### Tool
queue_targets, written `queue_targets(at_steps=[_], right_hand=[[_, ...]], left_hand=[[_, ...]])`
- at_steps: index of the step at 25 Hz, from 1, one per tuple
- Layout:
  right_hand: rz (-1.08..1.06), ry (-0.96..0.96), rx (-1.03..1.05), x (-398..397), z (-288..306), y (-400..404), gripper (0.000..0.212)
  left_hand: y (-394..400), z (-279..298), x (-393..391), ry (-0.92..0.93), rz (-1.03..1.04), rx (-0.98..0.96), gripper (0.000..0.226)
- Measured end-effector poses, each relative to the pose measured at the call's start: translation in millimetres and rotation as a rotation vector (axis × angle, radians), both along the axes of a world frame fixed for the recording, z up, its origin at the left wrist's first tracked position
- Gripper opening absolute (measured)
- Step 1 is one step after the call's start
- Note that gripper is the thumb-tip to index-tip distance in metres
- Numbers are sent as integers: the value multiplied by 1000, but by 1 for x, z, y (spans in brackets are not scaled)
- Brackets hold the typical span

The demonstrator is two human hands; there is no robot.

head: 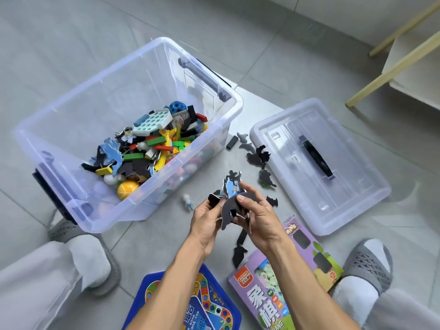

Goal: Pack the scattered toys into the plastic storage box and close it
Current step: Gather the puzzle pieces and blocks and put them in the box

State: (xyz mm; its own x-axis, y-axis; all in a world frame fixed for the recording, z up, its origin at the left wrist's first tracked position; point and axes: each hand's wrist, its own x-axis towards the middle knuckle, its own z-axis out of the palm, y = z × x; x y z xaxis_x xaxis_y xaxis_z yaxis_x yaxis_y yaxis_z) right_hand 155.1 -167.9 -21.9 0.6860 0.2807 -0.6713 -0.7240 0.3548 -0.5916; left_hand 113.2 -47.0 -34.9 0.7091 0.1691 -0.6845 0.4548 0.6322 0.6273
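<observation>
Toys, mostly flat dark cardboard cut-out figures (232, 206), are gathered as a small stack between both hands above the grey tiled floor (297, 75). The left hand (206, 221) cups the stack from below and the right hand (258, 211) pinches it from above, so both are closed on it. The clear plastic storage box (133, 129) stands open up and to the left of the hands, its long axis running from the near left to the far right; the left hand is nearer to it, and its near rim lies between the stack and the heap of coloured blocks and balls (152, 148) inside. More dark cut-out pieces (258, 156) lie loose on the floor between the box and the clear lid with a black handle (319, 163), which rests flat to the right. A small white figurine (188, 202) lies just beside the box's near wall. Near the feet sit a blue game board (188, 303) and a purple game carton (281, 282), still unpacked.
</observation>
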Motion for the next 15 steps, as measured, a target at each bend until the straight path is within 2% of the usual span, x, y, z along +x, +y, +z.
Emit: queue_targets(at_steps=[3,6,9,12,13,15], right_hand=[[-49,-59,113,-15,51,1,39],[-6,-175,144,-17,112,23,39],[55,-252,76,7,172,72,36],[211,-216,30,42,223,122,37],[275,-198,-17,49,236,131,35],[347,-235,-150,58,241,135,34]], left_hand=[[1,45,-11,-82,4,-11,20],[15,104,-14,-141,70,-9,27],[57,166,3,-210,168,-4,33],[103,220,25,-220,214,-32,44],[114,231,27,-177,211,16,44],[123,233,26,-93,281,178,27]])
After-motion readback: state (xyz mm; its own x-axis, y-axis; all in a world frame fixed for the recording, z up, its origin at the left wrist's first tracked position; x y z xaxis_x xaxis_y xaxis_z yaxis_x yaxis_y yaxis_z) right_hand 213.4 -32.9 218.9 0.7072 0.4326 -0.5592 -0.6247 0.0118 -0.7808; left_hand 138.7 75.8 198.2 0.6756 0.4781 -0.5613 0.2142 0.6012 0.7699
